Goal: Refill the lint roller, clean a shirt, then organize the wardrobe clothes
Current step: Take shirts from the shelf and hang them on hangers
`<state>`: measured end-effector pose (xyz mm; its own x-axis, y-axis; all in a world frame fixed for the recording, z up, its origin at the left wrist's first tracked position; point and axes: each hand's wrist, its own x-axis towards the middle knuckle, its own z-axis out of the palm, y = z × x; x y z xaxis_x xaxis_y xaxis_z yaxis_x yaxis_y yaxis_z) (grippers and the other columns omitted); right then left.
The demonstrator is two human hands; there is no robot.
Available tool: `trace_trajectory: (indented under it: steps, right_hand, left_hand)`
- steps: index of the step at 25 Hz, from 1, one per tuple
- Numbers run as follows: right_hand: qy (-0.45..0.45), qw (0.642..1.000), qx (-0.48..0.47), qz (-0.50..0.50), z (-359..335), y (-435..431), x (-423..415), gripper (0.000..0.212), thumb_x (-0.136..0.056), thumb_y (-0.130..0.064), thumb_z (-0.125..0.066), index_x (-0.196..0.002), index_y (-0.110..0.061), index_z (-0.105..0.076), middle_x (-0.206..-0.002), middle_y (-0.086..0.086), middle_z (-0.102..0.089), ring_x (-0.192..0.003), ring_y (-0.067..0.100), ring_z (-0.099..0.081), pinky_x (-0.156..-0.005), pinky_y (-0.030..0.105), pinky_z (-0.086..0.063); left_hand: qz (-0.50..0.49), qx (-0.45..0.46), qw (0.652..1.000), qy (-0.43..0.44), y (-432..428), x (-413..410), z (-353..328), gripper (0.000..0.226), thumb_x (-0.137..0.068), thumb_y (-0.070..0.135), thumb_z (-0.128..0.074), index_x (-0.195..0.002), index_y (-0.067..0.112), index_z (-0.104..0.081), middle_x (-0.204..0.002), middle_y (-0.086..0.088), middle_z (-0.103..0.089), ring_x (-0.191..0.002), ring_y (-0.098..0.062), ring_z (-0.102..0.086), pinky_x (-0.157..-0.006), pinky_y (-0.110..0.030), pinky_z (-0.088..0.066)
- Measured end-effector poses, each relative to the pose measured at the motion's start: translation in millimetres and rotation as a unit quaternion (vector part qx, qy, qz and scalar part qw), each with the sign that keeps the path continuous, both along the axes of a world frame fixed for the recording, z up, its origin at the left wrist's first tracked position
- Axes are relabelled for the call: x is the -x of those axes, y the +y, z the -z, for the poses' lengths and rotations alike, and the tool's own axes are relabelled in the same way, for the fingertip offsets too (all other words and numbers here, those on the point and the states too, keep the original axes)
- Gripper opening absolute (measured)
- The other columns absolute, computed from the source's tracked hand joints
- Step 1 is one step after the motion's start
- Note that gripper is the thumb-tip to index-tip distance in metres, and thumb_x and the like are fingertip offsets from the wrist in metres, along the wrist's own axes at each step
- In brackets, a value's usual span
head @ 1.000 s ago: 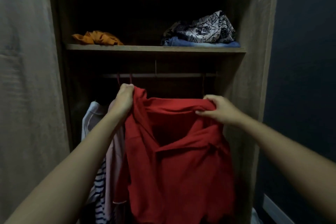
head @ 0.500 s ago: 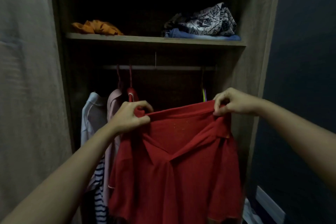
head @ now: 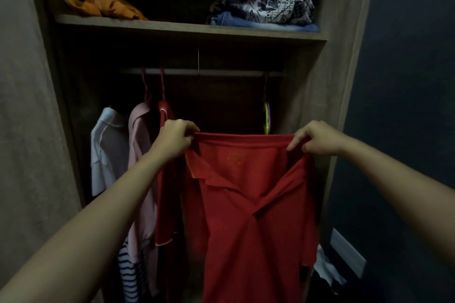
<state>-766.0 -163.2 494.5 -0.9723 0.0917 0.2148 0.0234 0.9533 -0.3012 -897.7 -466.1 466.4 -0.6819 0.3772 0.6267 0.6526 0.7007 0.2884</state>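
I hold a red polo shirt [head: 248, 216] spread out in front of the open wardrobe. My left hand [head: 176, 140] pinches its left shoulder and my right hand [head: 314, 139] pinches its right shoulder, so the top edge is stretched flat and the collar faces me. The shirt hangs freely below the hanging rail [head: 209, 72]. No lint roller is in view.
On the rail hang a white shirt [head: 105, 150], a pink shirt [head: 141, 167], a red garment [head: 166, 179] and a green-purple hanger [head: 266, 118]. The shelf [head: 172, 28] holds an orange cloth [head: 105, 6] and a patterned pile [head: 268, 2]. Wardrobe door at left, dark wall at right.
My hands have moved apart and pulled the crumpled red shirt out flat by its shoulders. The view has tilted down slightly, so the shelf sits higher in the frame.
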Motion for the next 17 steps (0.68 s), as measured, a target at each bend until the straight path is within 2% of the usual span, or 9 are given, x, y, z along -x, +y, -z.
trace_trajectory:
  steps: [2,4,6,9,11,13,15,17]
  right_hand:
    - [0.008,0.995,0.096,-0.008,2,3,0,0.054,-0.077,0.012,-0.047,-0.075,-0.036,-0.071,-0.103,0.003,-0.069,-0.071,0.015,-0.063,-0.056,0.018,-0.052]
    - [0.019,0.984,0.176,-0.007,-1,1,3,0.053,-0.081,0.012,-0.042,-0.082,-0.031,-0.073,-0.096,0.006,-0.07,-0.064,0.01,-0.056,-0.049,0.013,-0.047]
    - [0.01,0.981,0.192,-0.01,-8,-2,12,0.046,-0.084,0.012,-0.04,-0.097,-0.021,-0.07,-0.093,0.007,-0.067,-0.061,0.008,-0.052,-0.045,0.01,-0.044]
    - [-0.004,0.976,0.216,-0.006,-10,-12,30,0.044,-0.083,0.011,-0.041,-0.116,-0.008,-0.063,-0.096,0.006,-0.064,-0.059,0.007,-0.051,-0.043,0.009,-0.044]
    - [-0.003,0.971,0.238,0.004,-7,-13,40,0.046,-0.082,0.011,-0.042,-0.12,-0.007,-0.06,-0.085,0.002,-0.063,-0.049,0.002,-0.051,-0.041,0.009,-0.042]
    - [0.004,0.971,0.241,0.007,-6,-13,43,0.046,-0.081,0.012,-0.041,-0.118,-0.008,-0.061,-0.077,0.0,-0.06,-0.038,-0.002,-0.05,-0.039,0.009,-0.04]
    - [0.002,0.977,0.214,0.0,-6,-13,42,0.047,-0.081,0.01,-0.042,-0.118,-0.011,-0.062,-0.08,-0.002,-0.06,-0.045,-0.001,-0.054,-0.041,0.01,-0.042]
    - [-0.008,0.981,0.193,-0.013,-6,-10,41,0.048,-0.081,0.009,-0.044,-0.12,-0.013,-0.061,-0.095,-0.001,-0.061,-0.061,0.006,-0.058,-0.046,0.01,-0.046]
  left_hand:
    - [0.026,0.005,0.999,-0.034,5,5,-2,0.033,-0.079,-0.003,-0.06,-0.106,0.013,-0.073,-0.105,-0.007,-0.073,-0.105,-0.018,-0.065,-0.09,-0.022,-0.045]
    - [0.086,0.031,0.987,-0.135,20,6,-13,0.049,-0.077,-0.005,-0.061,-0.12,0.016,-0.066,-0.115,-0.002,-0.069,-0.108,-0.011,-0.061,-0.088,-0.014,-0.042]
    - [0.121,0.026,0.974,-0.188,50,11,-23,0.058,-0.078,0.002,-0.063,-0.132,0.021,-0.055,-0.128,-0.003,-0.062,-0.115,-0.013,-0.058,-0.095,-0.021,-0.044]
    - [0.1,-0.083,0.975,-0.178,118,32,-34,0.047,-0.087,0.018,-0.061,-0.133,0.014,-0.054,-0.134,-0.008,-0.058,-0.124,-0.019,-0.053,-0.104,-0.025,-0.039]
    - [0.095,-0.165,0.95,-0.246,163,50,-36,0.045,-0.09,0.028,-0.058,-0.132,0.01,-0.055,-0.13,-0.012,-0.06,-0.121,-0.024,-0.056,-0.104,-0.032,-0.044]
    - [0.079,-0.177,0.934,-0.299,200,69,-33,0.049,-0.093,0.037,-0.052,-0.131,0.006,-0.055,-0.128,-0.018,-0.06,-0.118,-0.03,-0.056,-0.099,-0.038,-0.048]
    - [0.059,-0.177,0.927,-0.326,225,83,-25,0.056,-0.093,0.045,-0.046,-0.126,0.001,-0.057,-0.127,-0.021,-0.059,-0.116,-0.034,-0.057,-0.096,-0.037,-0.049]
    - [0.047,-0.21,0.913,-0.347,240,87,-21,0.059,-0.091,0.048,-0.049,-0.124,0.0,-0.058,-0.125,-0.021,-0.06,-0.114,-0.034,-0.059,-0.095,-0.036,-0.05]
